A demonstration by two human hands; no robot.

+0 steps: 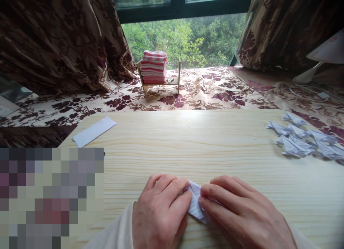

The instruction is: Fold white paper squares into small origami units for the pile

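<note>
A small piece of folded paper (196, 203), white with faint printed marks, lies at the near middle of the wooden table. Its left edge is pinched between the thumb and fingers of my left hand (162, 207). On the other side, my right hand (239, 209) grips the right part with thumb and forefinger, hiding that end. Several folded paper pieces (295, 147) with pointed corners sit in a cluster at the table's right edge. Toward the far left of the table lies a flat white paper strip (94, 131).
The pale wooden table (172, 145) reaches a ledge covered in floral cloth (204, 87). On the ledge stand a small wooden rack (178, 77) with a stack of pink and white cloths (153, 67), and a white lamp (328, 50) with a cord at right. Blurred blocks cover the lower left.
</note>
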